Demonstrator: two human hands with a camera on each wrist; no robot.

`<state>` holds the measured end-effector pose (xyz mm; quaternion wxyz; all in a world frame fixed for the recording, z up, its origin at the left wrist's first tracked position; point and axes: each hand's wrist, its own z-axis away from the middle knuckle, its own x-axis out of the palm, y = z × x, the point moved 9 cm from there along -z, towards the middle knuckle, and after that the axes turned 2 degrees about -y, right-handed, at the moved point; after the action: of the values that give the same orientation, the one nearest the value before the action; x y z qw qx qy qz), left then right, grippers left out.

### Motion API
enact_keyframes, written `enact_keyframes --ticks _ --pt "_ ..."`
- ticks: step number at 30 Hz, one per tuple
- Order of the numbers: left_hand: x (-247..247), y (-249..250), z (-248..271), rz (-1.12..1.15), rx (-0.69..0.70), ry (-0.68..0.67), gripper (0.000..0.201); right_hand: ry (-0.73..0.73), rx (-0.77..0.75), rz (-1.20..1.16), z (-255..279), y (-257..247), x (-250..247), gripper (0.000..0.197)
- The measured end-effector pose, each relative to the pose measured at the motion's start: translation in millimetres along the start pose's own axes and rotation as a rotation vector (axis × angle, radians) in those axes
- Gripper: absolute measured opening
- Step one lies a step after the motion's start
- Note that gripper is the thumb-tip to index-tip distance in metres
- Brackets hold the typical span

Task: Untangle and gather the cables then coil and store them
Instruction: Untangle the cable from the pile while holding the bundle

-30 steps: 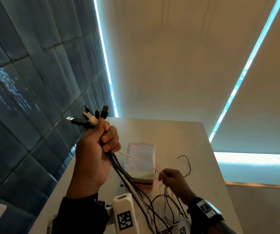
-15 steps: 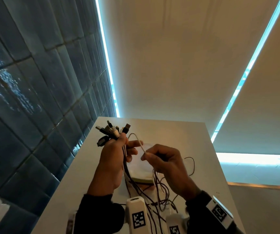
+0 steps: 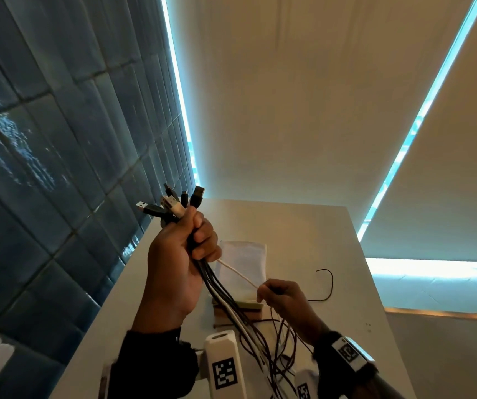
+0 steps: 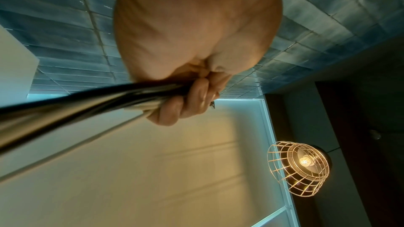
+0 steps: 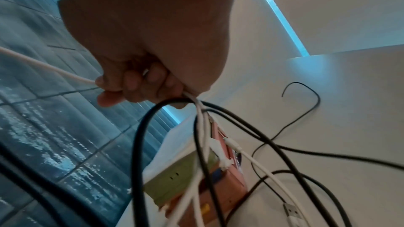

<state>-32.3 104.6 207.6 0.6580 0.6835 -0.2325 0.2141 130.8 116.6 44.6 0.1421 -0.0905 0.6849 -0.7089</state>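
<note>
My left hand [image 3: 185,254] is raised above the table and grips a bundle of black and white cables [image 3: 220,292] just below their plugs [image 3: 174,204], which fan out above the fist. The left wrist view shows the fingers [image 4: 186,103] curled round the bundle [image 4: 87,103]. Lower and to the right, my right hand [image 3: 283,298] pinches a white cable [image 3: 237,272] stretched taut from the left fist. In the right wrist view the fingers [image 5: 131,84] also hold black and white strands [image 5: 201,127] that hang in loops to the table.
A white table [image 3: 303,226] stands against a dark blue tiled wall [image 3: 58,139]. On it lies a stack of flat boxes under a white pouch [image 3: 244,266]. A loose black cable end [image 3: 328,283] curls right of the stack. A wire-cage lamp [image 4: 299,170] hangs overhead.
My left hand has lifted the bundle higher and to the left. The right hand has dropped away from it to the lower right, drawing the white cable out taut.
</note>
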Motion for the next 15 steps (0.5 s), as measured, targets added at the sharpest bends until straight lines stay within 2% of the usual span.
enact_keyframes --ticks 5,9,13,15 --pt "1.2 4.1 0.8 -0.013 0.032 -0.019 0.033 0.074 0.013 0.035 -7.2 19.7 -11.0 0.024" --pt "-0.7 11.2 2.0 -0.037 0.070 -0.014 0.033 0.073 0.050 0.055 -13.5 36.5 -13.7 0.026" --pt "-7.0 23.8 2.4 -0.024 0.093 -0.033 0.035 0.145 0.150 0.194 -11.3 69.6 -30.7 0.031" --pt "-10.2 28.4 2.0 -0.039 0.098 -0.032 0.035 0.187 0.169 0.235 -8.3 70.8 -37.1 0.030"
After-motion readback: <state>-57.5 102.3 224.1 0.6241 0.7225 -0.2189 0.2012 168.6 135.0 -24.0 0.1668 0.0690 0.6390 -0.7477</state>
